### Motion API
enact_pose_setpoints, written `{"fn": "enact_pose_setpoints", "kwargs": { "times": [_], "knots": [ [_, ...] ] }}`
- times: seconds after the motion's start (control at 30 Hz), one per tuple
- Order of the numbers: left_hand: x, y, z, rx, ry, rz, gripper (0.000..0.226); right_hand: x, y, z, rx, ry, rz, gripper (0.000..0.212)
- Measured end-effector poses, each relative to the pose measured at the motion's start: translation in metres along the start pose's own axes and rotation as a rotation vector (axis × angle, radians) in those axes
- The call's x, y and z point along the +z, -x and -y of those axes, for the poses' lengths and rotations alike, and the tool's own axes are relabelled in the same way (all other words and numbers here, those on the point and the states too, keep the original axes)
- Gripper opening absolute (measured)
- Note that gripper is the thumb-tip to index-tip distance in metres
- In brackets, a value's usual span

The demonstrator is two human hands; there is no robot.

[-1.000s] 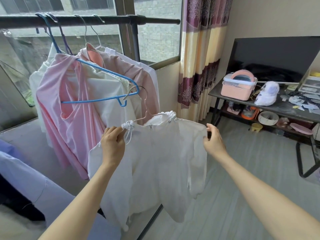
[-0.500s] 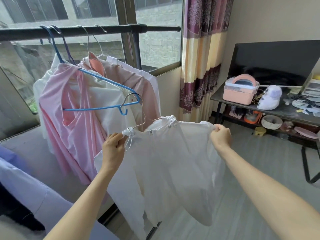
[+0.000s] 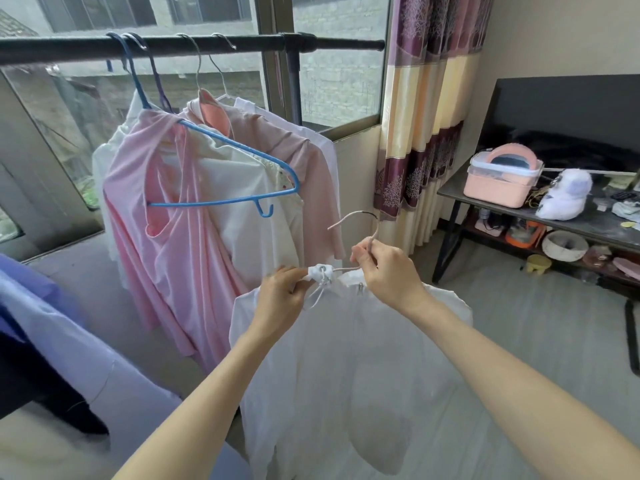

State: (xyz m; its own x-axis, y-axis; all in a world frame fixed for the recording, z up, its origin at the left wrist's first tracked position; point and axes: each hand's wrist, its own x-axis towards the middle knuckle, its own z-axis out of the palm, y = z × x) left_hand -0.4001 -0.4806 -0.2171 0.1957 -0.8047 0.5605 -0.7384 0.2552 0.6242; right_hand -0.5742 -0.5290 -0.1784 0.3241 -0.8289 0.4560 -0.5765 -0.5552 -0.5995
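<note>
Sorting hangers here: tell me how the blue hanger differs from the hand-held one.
The blue hanger hangs on the black rail; the pale pink hanger is off it, gripped by the right hand. The blue hanger carries a pink top; the pale pink hanger a white jacket, pinched by the left hand. Both are thin, hooked.

The jacket [image 3: 346, 358] is thin, matt white cloth, faintly sheer. Its hanger [image 3: 358, 213] is wire in a smooth pink coating, bare and dark at the tip. The rail [image 3: 173, 50] is smooth black metal with a dull sheen. The blue hanger [image 3: 225, 201] looks glossy. The box [image 3: 498, 192] is smooth pink plastic.
</note>
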Motion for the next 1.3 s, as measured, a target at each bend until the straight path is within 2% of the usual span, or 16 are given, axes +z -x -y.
{"fn": "enact_pose_setpoints", "kwargs": {
  "times": [0.1,0.17,0.27,0.37,0.43,0.5,0.57,0.63,0.67,0.83,0.97,1.07,1.13,1.2,1.3],
  "knots": [
    [0.002,0.005,0.004,0.12,-0.118,-0.063,0.014,0.002,0.0,-0.006,0.163,-0.025,-0.073,0.027],
    [-0.001,0.008,0.015,0.083,-0.213,-0.081,0.035,0.0,0.0,-0.013,0.236,-0.032,-0.166,0.028],
    [-0.009,0.021,0.025,-0.218,-0.076,-0.094,0.065,-0.008,-0.003,-0.028,0.305,-0.082,-0.286,0.032],
    [-0.009,0.032,0.037,-0.489,0.138,-0.106,0.072,-0.015,-0.003,-0.038,0.338,-0.136,-0.36,0.033],
    [-0.007,0.034,0.037,-0.548,0.178,-0.06,0.074,-0.02,-0.004,-0.042,0.375,-0.191,-0.385,0.033],
    [-0.002,0.034,0.032,-0.548,0.181,-0.025,0.052,-0.021,-0.003,-0.045,0.408,-0.222,-0.399,0.032],
    [-0.001,0.031,0.025,-0.514,0.166,-0.066,0.01,-0.021,-0.001,-0.049,0.425,-0.221,-0.41,0.033],
    [-0.003,0.027,0.023,-0.451,0.139,-0.13,0.033,-0.023,0.001,-0.052,0.434,-0.2,-0.422,0.032],
    [-0.005,0.026,0.023,-0.418,0.134,-0.162,0.036,-0.025,0.002,-0.054,0.431,-0.182,-0.414,0.032],
    [-0.017,0.014,0.027,-0.298,0.047,-0.258,0.017,-0.033,0.007,-0.062,0.388,-0.105,-0.283,0.033],
    [-0.021,0.017,0.036,-0.307,-0.061,-0.264,0.023,-0.035,0.004,-0.06,0.4,-0.17,-0.354,0.038],
    [-0.02,0.022,0.042,-0.466,-0.155,-0.225,0.019,-0.032,0.003,-0.058,0.427,-0.222,-0.376,0.04],
    [-0.021,0.023,0.042,-0.552,-0.204,-0.166,0.031,-0.029,0.003,-0.056,0.418,-0.223,-0.358,0.04],
    [-0.023,0.023,0.039,-0.541,-0.159,-0.124,0.042,-0.027,0.004,-0.055,0.393,-0.231,-0.332,0.038],
    [-0.024,0.021,0.03,-0.389,-0.031,-0.045,0.036,-0.025,0.004,-0.051,0.355,-0.239,-0.289,0.036]
  ]
}}
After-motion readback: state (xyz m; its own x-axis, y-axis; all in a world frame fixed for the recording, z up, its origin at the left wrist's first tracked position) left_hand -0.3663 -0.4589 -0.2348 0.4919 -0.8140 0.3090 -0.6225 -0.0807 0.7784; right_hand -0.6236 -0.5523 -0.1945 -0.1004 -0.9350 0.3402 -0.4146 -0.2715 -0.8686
